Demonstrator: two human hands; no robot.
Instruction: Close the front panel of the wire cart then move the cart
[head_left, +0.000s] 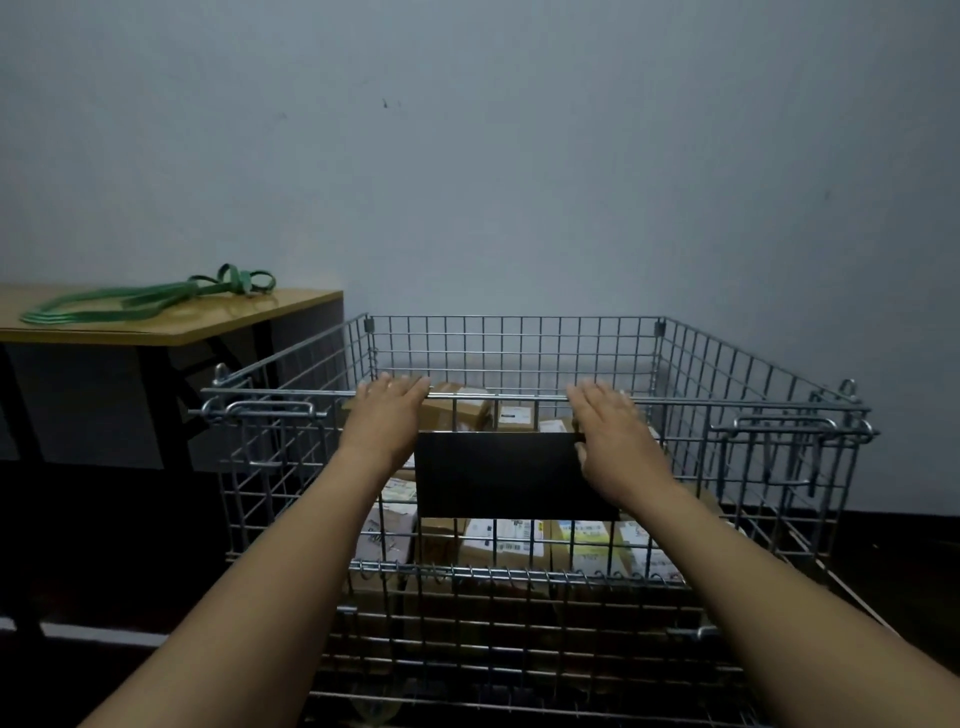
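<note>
A grey wire cart (753, 364) stands in front of me against the wall, filled with labelled cardboard boxes (498, 540). Its front panel (498, 397) is upright, with a black plate (498, 475) fixed at its middle. My left hand (384, 421) lies flat against the panel's top bar, left of the plate, fingers stretched out. My right hand (613, 441) presses the bar right of the plate, its thumb at the plate's upper corner. A sliding latch sits at each top corner, the left latch (270, 410) and the right latch (789, 426).
A wooden table (218, 322) with dark legs stands left of the cart, close to its side wall, with green straps (145, 301) lying on top. A plain grey wall (519, 182) rises directly behind the cart. Dark floor shows on both sides.
</note>
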